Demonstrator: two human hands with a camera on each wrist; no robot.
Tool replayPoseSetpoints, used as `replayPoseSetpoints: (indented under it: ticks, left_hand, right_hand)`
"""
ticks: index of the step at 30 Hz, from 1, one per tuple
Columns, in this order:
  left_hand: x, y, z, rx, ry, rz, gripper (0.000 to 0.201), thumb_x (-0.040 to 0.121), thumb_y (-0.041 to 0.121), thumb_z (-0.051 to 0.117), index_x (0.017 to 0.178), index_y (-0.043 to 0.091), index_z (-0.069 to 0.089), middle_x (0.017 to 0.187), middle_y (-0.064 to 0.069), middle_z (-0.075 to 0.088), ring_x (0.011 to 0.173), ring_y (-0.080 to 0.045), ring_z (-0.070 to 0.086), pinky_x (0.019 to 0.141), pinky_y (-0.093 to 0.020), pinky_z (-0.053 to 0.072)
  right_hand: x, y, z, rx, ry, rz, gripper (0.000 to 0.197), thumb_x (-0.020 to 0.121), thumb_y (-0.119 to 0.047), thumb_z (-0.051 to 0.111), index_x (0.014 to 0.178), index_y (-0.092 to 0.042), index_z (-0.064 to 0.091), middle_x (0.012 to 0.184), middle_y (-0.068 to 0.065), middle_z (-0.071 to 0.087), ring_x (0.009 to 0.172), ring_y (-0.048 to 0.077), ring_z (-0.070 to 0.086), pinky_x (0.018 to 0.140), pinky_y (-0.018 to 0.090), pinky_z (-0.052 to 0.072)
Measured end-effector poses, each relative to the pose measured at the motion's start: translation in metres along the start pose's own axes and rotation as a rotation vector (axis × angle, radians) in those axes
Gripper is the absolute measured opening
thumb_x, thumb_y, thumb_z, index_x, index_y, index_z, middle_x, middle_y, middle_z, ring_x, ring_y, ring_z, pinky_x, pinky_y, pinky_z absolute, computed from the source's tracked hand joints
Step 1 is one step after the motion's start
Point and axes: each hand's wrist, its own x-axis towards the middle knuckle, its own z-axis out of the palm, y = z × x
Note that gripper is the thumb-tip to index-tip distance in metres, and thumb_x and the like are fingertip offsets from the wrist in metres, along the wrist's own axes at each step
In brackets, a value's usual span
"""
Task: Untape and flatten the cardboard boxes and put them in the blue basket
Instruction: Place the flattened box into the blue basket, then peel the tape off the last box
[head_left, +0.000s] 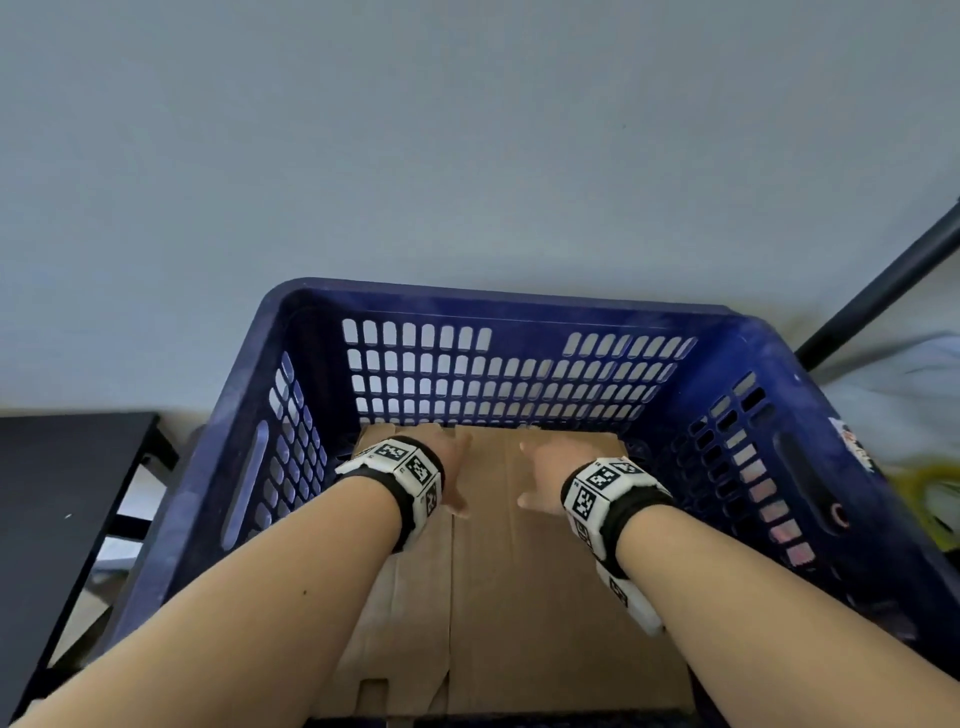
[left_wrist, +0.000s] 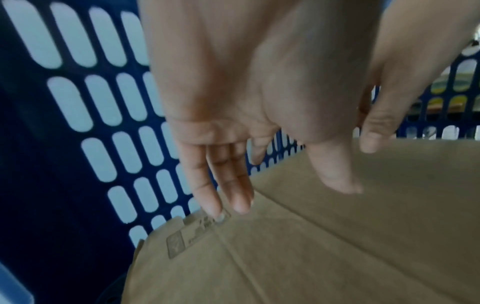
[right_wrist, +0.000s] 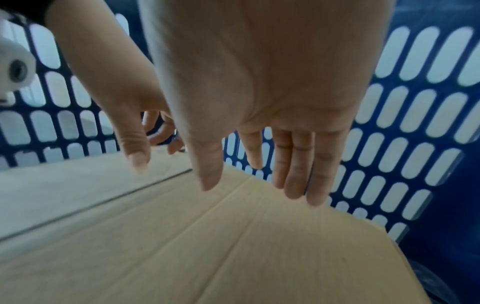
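Note:
Flattened brown cardboard (head_left: 524, 582) lies flat on the bottom of the blue basket (head_left: 467, 304). Both hands reach into the basket over its far half. My left hand (head_left: 452, 467) is open, fingers straight, and its fingertips (left_wrist: 221, 214) touch the cardboard (left_wrist: 298, 257) near a printed stamp at its far left corner. My right hand (head_left: 540, 473) is open too, fingers straight, with its fingertips (right_wrist: 311, 197) at the cardboard (right_wrist: 182, 246) near the far edge. Neither hand holds anything.
The basket walls (head_left: 291, 467) with slotted holes enclose the hands on all sides. A black table (head_left: 57, 499) stands to the left, a black pole (head_left: 883, 280) leans at the right, and a pale wall (head_left: 415, 130) is behind.

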Motion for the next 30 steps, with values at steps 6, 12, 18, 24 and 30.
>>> replayPoseSetpoints:
  ticks: [6,12,18,24,30]
  left_hand:
    - [-0.032,0.004,-0.047,-0.05,0.171,-0.041,0.048,0.092,0.04,0.051,0.134,0.019,0.043,0.13,-0.005,0.05,0.114,-0.023,0.054,0.09,-0.038,0.048]
    - [-0.093,-0.005,-0.102,-0.111,0.37,-0.039,0.046,0.096,0.033,0.047,0.14,0.02,0.04,0.137,-0.007,0.047,0.12,-0.024,0.051,0.097,-0.038,0.044]
    - [-0.184,-0.04,-0.137,-0.167,0.592,-0.128,0.045,0.095,0.037,0.047,0.138,0.025,0.042,0.139,-0.006,0.042,0.125,-0.025,0.045,0.103,-0.039,0.039]
    - [-0.253,-0.069,-0.121,-0.182,0.724,-0.213,0.043,0.092,0.037,0.051,0.134,0.028,0.046,0.136,-0.003,0.045,0.123,-0.022,0.045,0.102,-0.039,0.039]
    - [-0.309,-0.118,-0.08,-0.252,0.879,-0.326,0.037,0.092,0.034,0.052,0.128,0.028,0.053,0.133,0.001,0.048,0.12,-0.019,0.048,0.096,-0.036,0.041]
  right_hand:
    - [-0.046,-0.012,-0.049,0.055,0.116,-0.007,0.065,0.091,-0.039,0.055,0.148,-0.021,0.028,0.147,0.013,0.032,0.133,0.032,0.036,0.106,0.041,0.037]
    - [-0.11,-0.029,-0.093,0.104,0.253,-0.104,0.058,0.094,-0.028,0.052,0.147,-0.018,0.03,0.144,0.009,0.041,0.124,0.025,0.048,0.099,0.036,0.045]
    - [-0.176,-0.056,-0.132,0.191,0.429,-0.262,0.04,0.096,-0.017,0.043,0.136,-0.013,0.046,0.136,0.007,0.05,0.121,0.023,0.049,0.089,0.03,0.04]
    - [-0.214,-0.108,-0.136,0.31,0.556,-0.419,0.046,0.095,-0.014,0.044,0.141,-0.016,0.043,0.146,0.005,0.042,0.13,0.023,0.042,0.102,0.029,0.034]
    - [-0.228,-0.175,-0.121,0.357,0.663,-0.553,0.043,0.091,-0.015,0.05,0.134,-0.02,0.052,0.138,0.002,0.05,0.124,0.021,0.047,0.1,0.029,0.036]
